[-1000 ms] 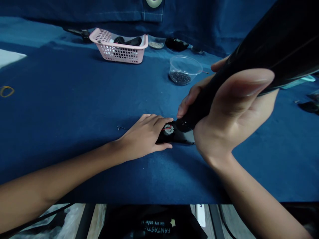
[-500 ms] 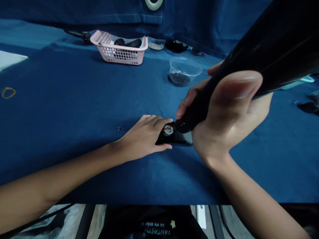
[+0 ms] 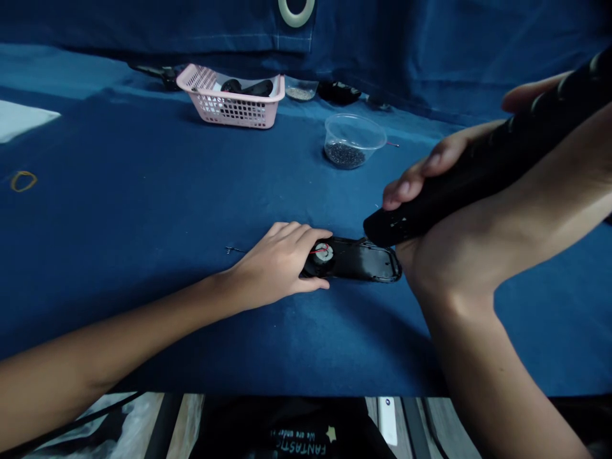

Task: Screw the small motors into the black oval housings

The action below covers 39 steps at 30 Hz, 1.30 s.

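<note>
My left hand (image 3: 275,261) is closed round the left end of a long black plastic casing (image 3: 361,261) that lies on the table. Thumb and fingers grip its two long edges. Beside my fingertips a round silver part (image 3: 324,252) with a red wire sits inside the casing. A thin dark wire end pokes out left of this hand. My right hand (image 3: 459,255) is wrapped round a thick black tool that looks like an electric screwdriver (image 3: 478,185), held slanted. Its narrow end is over the casing's upper edge; whether it touches cannot be told.
A clear plastic cup (image 3: 354,143) with small dark pieces stands behind the casing. Further back are a pink basket (image 3: 239,113) holding black parts and another clear container (image 3: 300,90). A yellow rubber band (image 3: 23,182) lies at the left. A blue curtain (image 3: 167,32) hangs behind.
My right hand has swung right and tilted the screwdriver lower, uncovering the casing's right end. My left hand stays in place on the casing.
</note>
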### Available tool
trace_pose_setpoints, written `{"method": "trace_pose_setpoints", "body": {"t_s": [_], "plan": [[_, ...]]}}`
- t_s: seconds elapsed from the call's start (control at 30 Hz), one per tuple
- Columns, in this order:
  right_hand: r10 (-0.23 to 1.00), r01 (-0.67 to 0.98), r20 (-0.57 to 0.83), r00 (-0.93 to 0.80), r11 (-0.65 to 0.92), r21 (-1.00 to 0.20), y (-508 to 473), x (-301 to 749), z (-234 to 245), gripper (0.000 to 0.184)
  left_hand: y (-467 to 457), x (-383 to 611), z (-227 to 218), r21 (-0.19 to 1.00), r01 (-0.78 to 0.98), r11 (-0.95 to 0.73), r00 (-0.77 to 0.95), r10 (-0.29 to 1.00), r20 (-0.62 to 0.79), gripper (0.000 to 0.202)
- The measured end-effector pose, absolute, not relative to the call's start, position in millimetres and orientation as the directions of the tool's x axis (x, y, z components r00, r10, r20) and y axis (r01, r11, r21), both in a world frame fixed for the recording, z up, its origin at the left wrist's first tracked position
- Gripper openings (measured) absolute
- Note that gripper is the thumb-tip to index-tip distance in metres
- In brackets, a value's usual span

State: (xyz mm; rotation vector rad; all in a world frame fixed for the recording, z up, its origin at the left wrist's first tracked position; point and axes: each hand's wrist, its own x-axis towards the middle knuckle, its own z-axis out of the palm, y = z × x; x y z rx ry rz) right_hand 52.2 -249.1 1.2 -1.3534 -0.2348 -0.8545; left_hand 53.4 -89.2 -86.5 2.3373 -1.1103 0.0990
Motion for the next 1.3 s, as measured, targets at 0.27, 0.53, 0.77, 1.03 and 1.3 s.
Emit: {"method": "trace_pose_setpoints", "body": {"t_s": [0.27,0.53,0.77,1.03,1.3], "plan": [[-0.588,0.565,0.289,0.755,0.361,-0.742,-264,57,17,0.046,-91,41,-59,0.424,-0.759,-0.494,0.650,-0.530,0.545,0.053],[-0.529,0.481,0.208,0.823,0.454,-0.750,-276,52,19,0.048,-106,12,-37,0.696,-0.611,-0.378,0.784,-0.412,0.465,0.011],[-0.527,0.512,0.255,0.811,0.426,-0.746,-269,48,17,0.048,-104,12,-39,0.779,-0.555,-0.293,0.806,-0.422,0.416,0.005],[-0.521,0.473,0.227,0.823,0.409,-0.780,-268,45,20,0.051,-101,12,-38,0.845,-0.491,-0.211,0.816,-0.450,0.362,0.021],[-0.539,0.516,0.273,0.797,0.372,-0.772,-267,47,15,0.048,-101,12,-38,0.868,-0.463,-0.180,0.823,-0.452,0.345,0.027]]}}
